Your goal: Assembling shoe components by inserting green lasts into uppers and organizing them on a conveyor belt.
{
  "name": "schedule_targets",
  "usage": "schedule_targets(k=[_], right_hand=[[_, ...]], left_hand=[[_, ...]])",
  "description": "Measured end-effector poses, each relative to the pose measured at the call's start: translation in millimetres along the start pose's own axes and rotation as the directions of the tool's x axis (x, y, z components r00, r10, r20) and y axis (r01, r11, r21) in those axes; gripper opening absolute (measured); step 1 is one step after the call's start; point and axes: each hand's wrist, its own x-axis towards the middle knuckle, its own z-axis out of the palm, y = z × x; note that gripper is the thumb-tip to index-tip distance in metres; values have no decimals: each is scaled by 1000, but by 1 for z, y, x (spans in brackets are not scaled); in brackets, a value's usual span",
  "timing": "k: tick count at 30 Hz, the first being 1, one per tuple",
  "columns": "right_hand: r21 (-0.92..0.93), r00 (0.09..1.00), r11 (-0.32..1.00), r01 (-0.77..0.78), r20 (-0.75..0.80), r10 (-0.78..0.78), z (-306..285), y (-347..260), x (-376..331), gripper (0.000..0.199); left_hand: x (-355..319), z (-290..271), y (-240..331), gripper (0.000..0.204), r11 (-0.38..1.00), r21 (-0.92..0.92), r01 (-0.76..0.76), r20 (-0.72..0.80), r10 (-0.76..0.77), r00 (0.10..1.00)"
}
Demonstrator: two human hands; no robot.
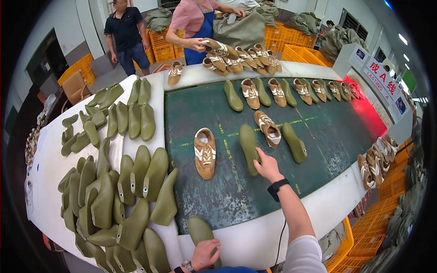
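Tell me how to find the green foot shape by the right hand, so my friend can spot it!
Find the dark green surface in the white table. Near its middle, the right hand touches an olive-green foot shape. It lies just left of a brown shoe, and unlike the similar shape right of that shoe, it has a hand on it.

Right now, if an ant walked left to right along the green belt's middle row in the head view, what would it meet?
First brown shoe, first green form by the right hand, second brown shoe, second green form.
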Motion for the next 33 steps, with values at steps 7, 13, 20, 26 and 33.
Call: schedule_targets(k=[7,13,20,26,33], right_hand=[[-670,958,718,188,288,18,41,-20,87,28],[-407,920,832,377,267,-286,138,-67,123,27],[-93,929,993,74,367,-35,107,-72,44,40],[770,939,566,-295,344,21,28,-155,-103,16],[392,912,863,318,124,-392,-54,-251,-200,22]], left_hand=[[5,0,4,26,999,44,-31,-74,34,997],[9,2,7,27,998,35,-49,-72,52,996],[3,-3,2,26,999,-41,10,-24,-11,1000],[53,-47,26,64,998,60,0,-349,21,937],[56,-78,75,62,989,-59,-138,-464,95,881]])
